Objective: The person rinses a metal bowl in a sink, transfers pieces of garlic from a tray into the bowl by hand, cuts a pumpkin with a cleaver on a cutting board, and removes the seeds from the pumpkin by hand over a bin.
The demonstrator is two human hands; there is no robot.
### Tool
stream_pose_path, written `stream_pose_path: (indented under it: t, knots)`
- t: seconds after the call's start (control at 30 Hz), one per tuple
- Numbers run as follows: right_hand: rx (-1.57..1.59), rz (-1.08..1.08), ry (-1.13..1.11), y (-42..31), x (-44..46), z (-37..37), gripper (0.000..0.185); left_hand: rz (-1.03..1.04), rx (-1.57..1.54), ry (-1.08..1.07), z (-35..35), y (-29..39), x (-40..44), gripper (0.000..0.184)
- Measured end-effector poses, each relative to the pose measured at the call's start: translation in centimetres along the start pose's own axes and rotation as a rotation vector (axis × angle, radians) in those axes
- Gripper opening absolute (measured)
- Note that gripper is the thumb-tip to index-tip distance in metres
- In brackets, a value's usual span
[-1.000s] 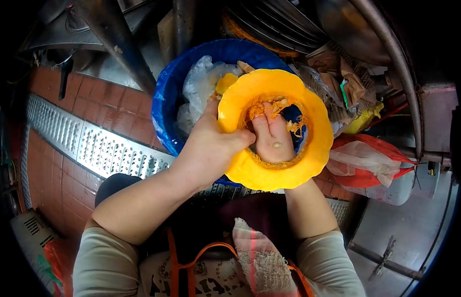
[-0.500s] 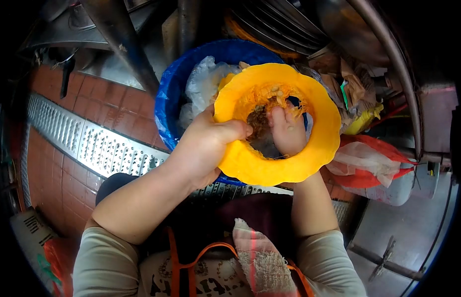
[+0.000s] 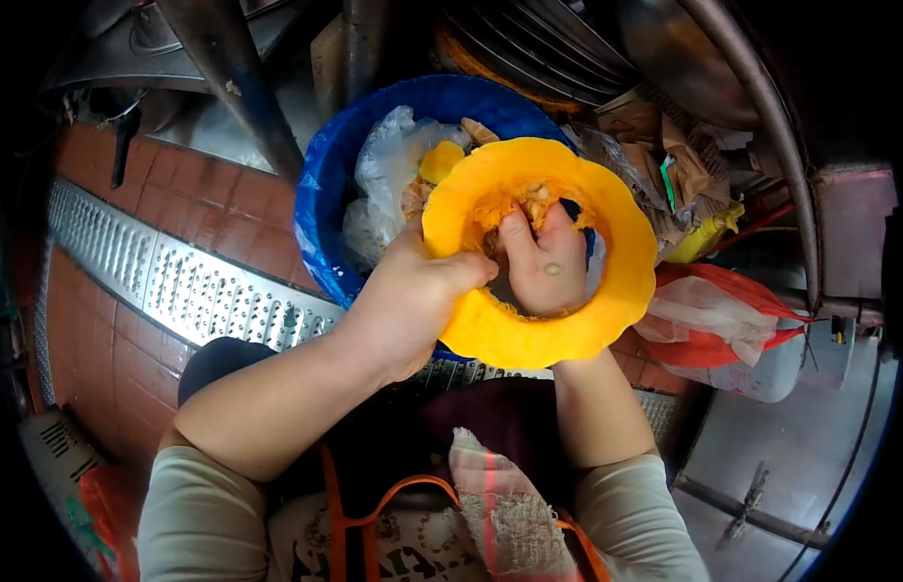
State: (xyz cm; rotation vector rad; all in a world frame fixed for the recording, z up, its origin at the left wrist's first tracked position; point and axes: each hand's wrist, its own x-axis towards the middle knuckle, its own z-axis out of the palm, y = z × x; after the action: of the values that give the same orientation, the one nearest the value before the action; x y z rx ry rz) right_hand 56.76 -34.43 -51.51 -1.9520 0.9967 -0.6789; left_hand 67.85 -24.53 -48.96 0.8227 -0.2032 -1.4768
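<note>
A yellow pumpkin ring (image 3: 621, 242) with a scalloped rim is held over a blue bin (image 3: 321, 184). My left hand (image 3: 418, 296) grips its left side, thumb bent over the inner edge. Through the opening from below comes my right hand (image 3: 544, 267), its fingers curled at the stringy pulp and seeds (image 3: 539, 199) on the far inner wall. One pale seed (image 3: 552, 269) sticks to the back of that hand. Pulp partly hides the right fingertips.
In the bin lie clear plastic bags (image 3: 388, 160) and a yellow scrap (image 3: 441, 162). Crumpled brown paper (image 3: 689, 165) and a red-and-white bag (image 3: 713, 315) are at the right. A metal drain grate (image 3: 214, 291) crosses the tiled floor (image 3: 204, 228). Metal pipes stand beyond the bin.
The pumpkin has shifted slightly left and down since half a second ago. Inside the opening, my right hand has moved left and up against the pulp. My left hand keeps its grip.
</note>
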Motion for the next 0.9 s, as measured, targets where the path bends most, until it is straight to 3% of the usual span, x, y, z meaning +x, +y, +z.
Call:
stream_pose_path:
  t: [0.23,0.43,0.53,0.57,0.7,0.8,0.87,0.9]
  knots:
    - [0.034,0.079,0.025,0.3,-0.3,0.6,0.019,0.095,0.078,0.018,0.1,-0.5,0.1,0.047]
    - [-0.002,-0.079,0.096,1.1,-0.3,1.2,0.020,0.053,-0.003,0.012,-0.1,-0.5,0.2,0.047]
    - [-0.247,-0.088,0.129,1.7,0.0,0.9,0.023,0.020,-0.050,-0.007,-0.1,0.1,0.2,0.047]
    - [-0.335,0.012,0.014,1.9,0.3,0.2,0.025,0.031,-0.051,-0.005,0.0,0.5,0.1,0.048]
    - [-0.485,0.068,-0.014,3.8,1.2,-0.5,0.023,0.004,-0.086,-0.005,0.3,2.1,-0.3,0.049]
    - [-0.392,-0.178,-0.032,2.9,1.5,-1.4,0.023,-0.007,-0.093,-0.001,0.3,2.0,-0.4,0.049]
    - [-0.063,-0.168,-0.019,2.2,1.1,-1.7,0.021,-0.026,-0.086,0.015,0.1,1.7,-0.3,0.050]
    - [0.266,-0.073,-0.057,1.0,0.9,-2.2,0.020,-0.037,-0.081,0.022,-0.1,1.5,-0.2,0.050]
